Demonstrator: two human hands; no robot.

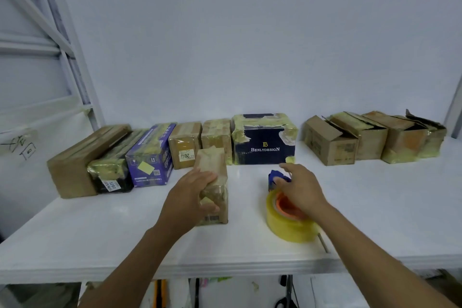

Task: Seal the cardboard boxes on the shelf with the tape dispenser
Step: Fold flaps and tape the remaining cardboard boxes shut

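pale white wall (250,32) behind, white metal rack frame (75,70) at far left. broad white shelf (100,227) running from edge to edge, front lip close to the camera. along the back, row of taped cardboard boxes (332,142), among them navy box (265,145) marked benlydesign near the middle. in front of that row, small brown box (212,165), gripped around its left side by left hand (190,192). just to its right, tape dispenser (287,222) with yellowish roll resting on the shelf, right hand (300,190) curled over its blue head, holding it.
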